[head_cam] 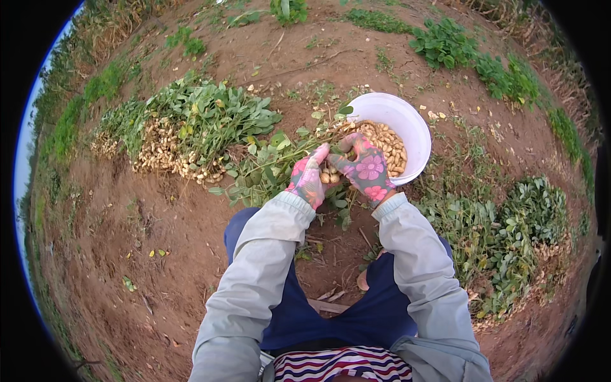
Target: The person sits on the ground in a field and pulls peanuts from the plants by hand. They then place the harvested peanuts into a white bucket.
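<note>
Both my hands wear flowered gloves and meet in front of my knees. My left hand [309, 177] is closed around the stems of a peanut plant [267, 167], whose leaves spread to the left and below. A few peanut pods [329, 175] show between the two hands. Bent over the pods and stems, my right hand [365, 167] has its thumb and fingers curled towards the left hand; part of its grip is hidden. Just beyond it a white plastic bucket [416, 138] leans towards me, with many loose peanuts [389, 145] inside.
A pile of pulled peanut plants [205, 112] with pods attached lies on the soil to the left. Another heap of peanut plants [520, 243] is at the right. Green bushes [446, 43] grow farther off, and dry stalks [114, 24] stand at the field's edge.
</note>
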Action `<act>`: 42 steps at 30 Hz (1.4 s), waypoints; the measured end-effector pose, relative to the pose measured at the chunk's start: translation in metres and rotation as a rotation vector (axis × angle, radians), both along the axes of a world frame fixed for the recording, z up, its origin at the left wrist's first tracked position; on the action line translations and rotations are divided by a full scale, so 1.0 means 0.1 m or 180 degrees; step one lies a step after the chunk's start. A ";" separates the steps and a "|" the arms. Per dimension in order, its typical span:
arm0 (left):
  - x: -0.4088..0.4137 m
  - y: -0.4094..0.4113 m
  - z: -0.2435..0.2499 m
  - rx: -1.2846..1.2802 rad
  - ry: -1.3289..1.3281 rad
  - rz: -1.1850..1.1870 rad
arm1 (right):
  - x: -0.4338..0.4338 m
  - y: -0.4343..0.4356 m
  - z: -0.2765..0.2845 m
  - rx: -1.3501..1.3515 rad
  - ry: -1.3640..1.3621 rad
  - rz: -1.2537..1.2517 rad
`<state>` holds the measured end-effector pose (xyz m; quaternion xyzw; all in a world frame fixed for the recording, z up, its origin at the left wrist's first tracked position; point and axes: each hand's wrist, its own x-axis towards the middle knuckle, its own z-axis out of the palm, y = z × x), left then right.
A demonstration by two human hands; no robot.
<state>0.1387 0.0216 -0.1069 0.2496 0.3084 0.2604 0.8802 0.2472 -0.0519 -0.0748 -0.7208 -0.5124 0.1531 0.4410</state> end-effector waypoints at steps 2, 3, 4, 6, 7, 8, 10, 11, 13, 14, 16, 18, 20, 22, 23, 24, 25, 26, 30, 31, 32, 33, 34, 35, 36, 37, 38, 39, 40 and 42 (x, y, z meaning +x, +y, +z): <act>0.00 0.02 0.00 0.0148 0.0086 -0.0184 | 0.01 -0.01 -0.05 0.0171 -0.0010 0.0152; -0.03 0.04 -0.03 0.0215 0.0137 -0.0257 | -0.01 -0.01 -0.04 0.0126 -0.0044 0.0162; -0.05 0.08 -0.09 0.0181 -0.0096 -0.0413 | -0.04 -0.01 -0.02 0.0081 -0.0077 0.0170; -0.03 0.04 -0.06 0.0157 0.0149 -0.0191 | -0.07 -0.02 -0.01 0.0074 -0.0266 0.0238; -0.02 0.02 -0.03 0.0147 0.0270 -0.0083 | -0.07 -0.02 -0.01 0.0124 -0.0322 0.0308; -0.01 0.09 -0.16 0.0193 0.0246 -0.0171 | -0.07 -0.02 -0.01 0.0174 -0.0377 0.0378; -0.03 0.21 -0.39 0.0297 0.0083 -0.0446 | -0.10 -0.02 -0.03 0.0289 -0.0318 0.0599; -0.04 0.26 -0.48 0.0358 -0.0056 -0.0643 | -0.12 -0.02 -0.05 0.0353 -0.0211 0.0741; -0.12 0.32 -0.52 0.0148 -0.0496 -0.0679 | -0.15 0.00 -0.04 0.0571 0.0283 0.0917; -0.11 0.31 -0.55 0.0070 -0.0485 -0.0529 | -0.16 0.01 -0.02 0.0719 0.0662 0.0930; 0.00 0.13 -0.25 -0.0073 -0.0253 -0.0108 | -0.07 -0.04 0.14 -0.0247 0.1803 0.0455; 0.01 0.05 -0.09 -0.0060 0.0023 0.0253 | -0.08 -0.03 0.16 -0.0105 0.2244 0.0436; 0.01 0.05 -0.09 -0.0038 -0.0132 0.0380 | -0.08 -0.07 0.27 -0.0358 0.2359 0.0303; 0.04 0.05 -0.08 -0.0073 -0.0191 0.0428 | 0.08 -0.10 0.25 0.0294 0.1178 0.0249; 0.05 0.05 -0.08 -0.0015 -0.0133 0.0422 | 0.20 -0.12 0.24 0.0608 0.0583 0.0222; 0.03 0.05 -0.08 0.0051 -0.0055 0.0443 | 0.33 -0.17 0.26 0.0476 -0.0013 0.0186; 0.02 0.05 -0.07 0.0114 0.0012 0.0444 | 0.45 -0.16 0.27 -0.0138 -0.0657 -0.0324; 0.01 0.06 -0.08 0.0118 -0.0098 0.0461 | 0.56 -0.17 0.17 -0.0021 -0.1141 -0.0472; 0.03 0.01 0.04 0.0030 0.0051 0.0509 | 0.68 -0.13 0.03 0.0550 -0.1877 -0.0949; 0.03 0.02 0.02 0.0019 0.0065 0.0554 | 0.63 -0.13 0.06 0.0455 -0.1454 -0.0681; 0.04 0.04 -0.01 0.0009 0.0079 0.0598 | 0.57 -0.16 0.10 0.0360 -0.1032 -0.0414; 0.04 0.04 -0.01 -0.0007 0.0091 0.0641 | 0.50 -0.19 0.20 0.0258 -0.0612 -0.0147; 0.03 0.05 0.00 0.0029 0.0107 0.0660 | 0.47 -0.23 0.30 -0.0409 0.0207 0.0585; 0.01 0.05 0.00 0.0066 0.0123 0.0681 | 0.44 -0.26 0.25 -0.0363 -0.0367 0.0923; 0.01 0.05 0.02 0.0104 0.0136 0.0687 | 0.39 -0.30 0.19 -0.0312 -0.0946 0.1243; 0.01 0.05 0.02 0.0108 0.0167 0.0697 | 0.38 -0.32 0.16 -0.0437 -0.1326 0.1231; 0.02 0.06 0.01 0.0113 0.0199 0.0709 | 0.36 -0.32 0.15 -0.0550 -0.1710 0.1228; 0.03 0.07 0.00 0.0110 0.0228 0.0717 | 0.33 -0.31 0.16 -0.0481 -0.1306 0.0950; 0.04 0.07 -0.03 0.0107 0.0230 0.0720 | 0.27 -0.28 0.18 -0.0409 -0.0903 0.0673; 0.05 0.07 -0.08 0.0111 0.0234 0.0719 | 0.15 -0.21 0.19 -0.0255 -0.0099 0.0106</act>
